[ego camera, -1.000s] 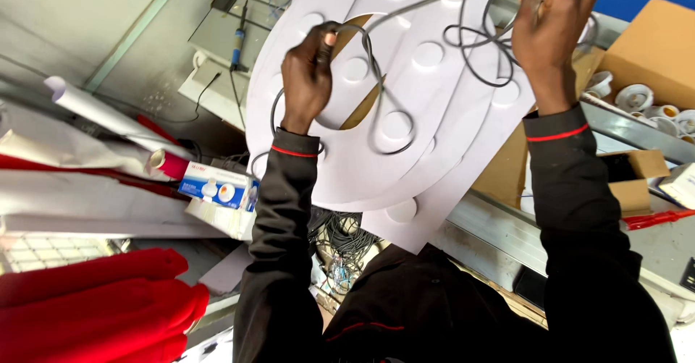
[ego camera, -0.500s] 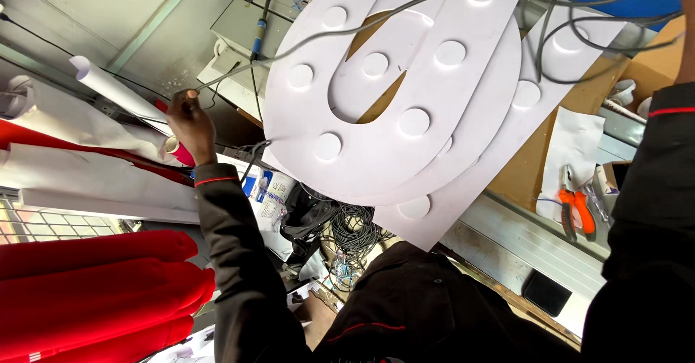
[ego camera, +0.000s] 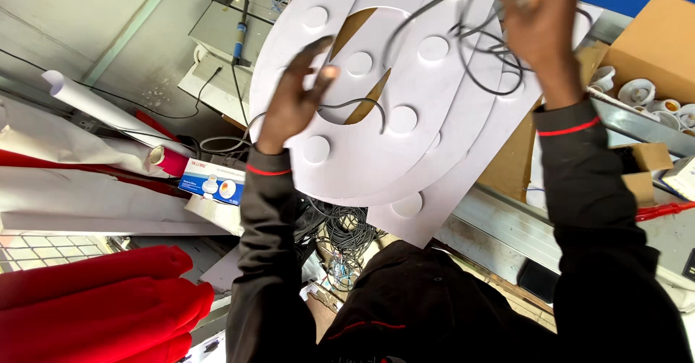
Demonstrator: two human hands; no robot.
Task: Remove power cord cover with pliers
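Red fabric (ego camera: 94, 298) lies far left beside paper rolls (ego camera: 101, 106) and a small box (ego camera: 211, 182). Left hand (ego camera: 293, 95), fingers spread, holds nothing, touching stacked white panels (ego camera: 405, 153). Right hand (ego camera: 539, 23) pinches looped black cable (ego camera: 478, 59) above them. White sockets (ego camera: 641, 91) sit far right.

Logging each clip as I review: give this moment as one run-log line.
left hand: open, on white dimpled cut-out panel | right hand: gripping thin dark wire | wire: looped across panel
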